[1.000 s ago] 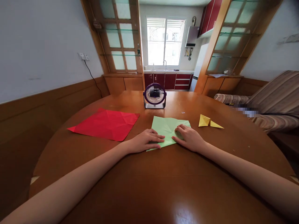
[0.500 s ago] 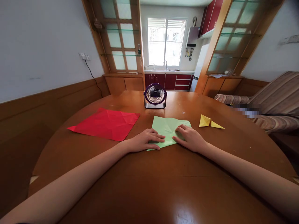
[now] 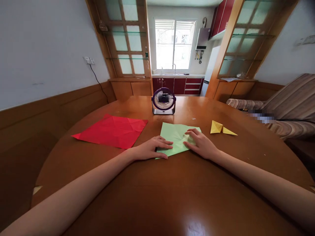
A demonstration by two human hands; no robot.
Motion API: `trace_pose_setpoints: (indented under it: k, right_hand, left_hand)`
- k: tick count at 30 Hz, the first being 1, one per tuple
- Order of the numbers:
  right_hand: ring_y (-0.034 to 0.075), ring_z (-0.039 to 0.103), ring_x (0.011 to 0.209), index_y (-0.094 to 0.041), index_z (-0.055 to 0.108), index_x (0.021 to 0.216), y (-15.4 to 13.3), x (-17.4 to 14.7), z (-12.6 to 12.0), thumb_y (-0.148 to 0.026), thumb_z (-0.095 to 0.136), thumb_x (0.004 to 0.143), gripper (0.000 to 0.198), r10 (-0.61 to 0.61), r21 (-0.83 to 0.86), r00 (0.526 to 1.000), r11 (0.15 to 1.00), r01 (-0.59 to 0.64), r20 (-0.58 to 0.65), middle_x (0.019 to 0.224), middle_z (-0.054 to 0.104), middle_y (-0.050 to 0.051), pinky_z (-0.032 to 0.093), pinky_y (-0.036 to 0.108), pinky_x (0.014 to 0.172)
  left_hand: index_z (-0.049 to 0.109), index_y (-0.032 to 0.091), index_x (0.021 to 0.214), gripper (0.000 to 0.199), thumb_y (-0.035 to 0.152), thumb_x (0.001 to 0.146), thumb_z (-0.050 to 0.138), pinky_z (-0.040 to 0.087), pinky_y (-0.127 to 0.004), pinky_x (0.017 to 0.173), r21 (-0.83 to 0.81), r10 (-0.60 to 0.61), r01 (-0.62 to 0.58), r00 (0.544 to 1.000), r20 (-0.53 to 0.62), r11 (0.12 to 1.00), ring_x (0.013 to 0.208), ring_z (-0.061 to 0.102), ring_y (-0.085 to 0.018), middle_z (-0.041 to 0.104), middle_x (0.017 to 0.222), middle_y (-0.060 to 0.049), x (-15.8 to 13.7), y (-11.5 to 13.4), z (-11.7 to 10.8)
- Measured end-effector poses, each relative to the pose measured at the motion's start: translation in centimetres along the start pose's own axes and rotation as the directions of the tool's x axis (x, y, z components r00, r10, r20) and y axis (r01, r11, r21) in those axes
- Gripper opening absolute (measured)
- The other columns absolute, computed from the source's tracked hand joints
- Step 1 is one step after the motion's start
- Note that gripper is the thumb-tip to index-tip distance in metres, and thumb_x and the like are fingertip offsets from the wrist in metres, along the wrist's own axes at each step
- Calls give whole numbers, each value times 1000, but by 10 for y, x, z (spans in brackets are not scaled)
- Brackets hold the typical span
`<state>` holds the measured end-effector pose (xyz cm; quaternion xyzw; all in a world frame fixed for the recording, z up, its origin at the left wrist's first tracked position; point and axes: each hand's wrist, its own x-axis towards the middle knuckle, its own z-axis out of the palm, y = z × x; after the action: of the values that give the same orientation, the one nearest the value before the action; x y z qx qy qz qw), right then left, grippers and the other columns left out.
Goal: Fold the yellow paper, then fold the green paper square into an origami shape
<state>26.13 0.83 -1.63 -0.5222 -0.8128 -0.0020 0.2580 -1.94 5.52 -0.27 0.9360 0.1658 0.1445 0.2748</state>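
Note:
A creased sheet of light green paper (image 3: 172, 132) lies on the brown table in front of me. My left hand (image 3: 155, 147) rests on its left side, fingers stretched out over the paper and thumb along the near edge. On the right side, my right hand (image 3: 199, 142) has its fingers bent and apart, with the fingertips at the paper's surface. Part of the green sheet is hidden under both hands. To the left lies a red sheet of paper (image 3: 113, 132) with fold lines. A small folded yellow paper piece (image 3: 219, 127) sits to the right.
A small purple desk fan (image 3: 163, 100) stands on the table (image 3: 157, 196) beyond the green paper. A striped armchair (image 3: 290, 105) is at the right of the table. Behind are wooden cabinets and a kitchen window (image 3: 175, 44).
My right hand has shifted slightly, its fingers lifting and bending a little more. My left hand stays nearly in place on the green paper.

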Motion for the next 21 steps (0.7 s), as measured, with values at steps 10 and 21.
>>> trace_pose_setpoints:
  k: [10,21]
  right_hand:
    - [22,64,83,-24,54,125,22,8,-8,-50,72,75,59,304,693,948,662,-284,98,92,68,5,52,35,70]
    - [18,62,80,-18,77,73,53,10,-31,-32,82,67,16,-250,802,895,573,-170,369,77,71,4,47,36,83]
  left_hand:
    - [47,27,141,65,44,83,70,31,-39,109,49,-21,24,998,-66,999,126,46,-23,52,140,-8,-7,0,3]
    - [69,20,80,16,35,80,74,43,-27,86,-160,-130,127,992,-5,979,118,52,-21,56,129,-5,-11,16,-5]
